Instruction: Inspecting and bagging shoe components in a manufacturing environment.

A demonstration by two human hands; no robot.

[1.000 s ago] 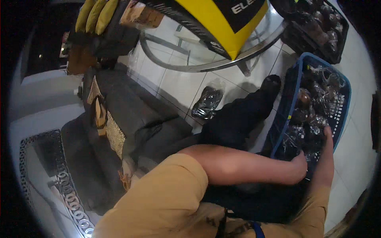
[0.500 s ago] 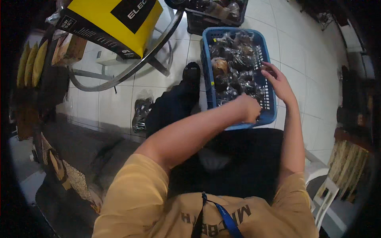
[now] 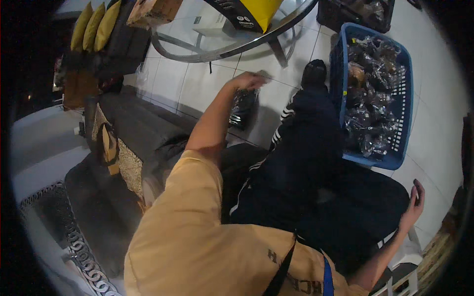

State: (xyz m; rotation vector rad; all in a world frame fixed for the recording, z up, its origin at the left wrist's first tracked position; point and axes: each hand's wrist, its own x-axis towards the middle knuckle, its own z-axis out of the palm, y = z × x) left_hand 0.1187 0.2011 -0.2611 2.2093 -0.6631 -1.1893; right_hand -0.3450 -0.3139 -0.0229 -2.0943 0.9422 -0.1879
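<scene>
My left hand is stretched out to the left, above a dark item in clear plastic wrap that lies on the tiled floor. Motion smears the fingers, so their grip is hard to read. My right hand hangs beside my right knee, fingers apart, with nothing in it. The blue plastic basket stands on the floor in front of me on the right. It is filled with several dark and brown bundles in clear plastic.
A round glass table with a metal rim stands ahead on the left, bearing a yellow and black box. Behind the basket is a dark crate. A grey sofa lies at my left, and a white chair at the lower right.
Both hands have left the basket. My left hand has swung left to the wrapped item on the floor; my right has drawn back beside the knee. The view has turned left.
</scene>
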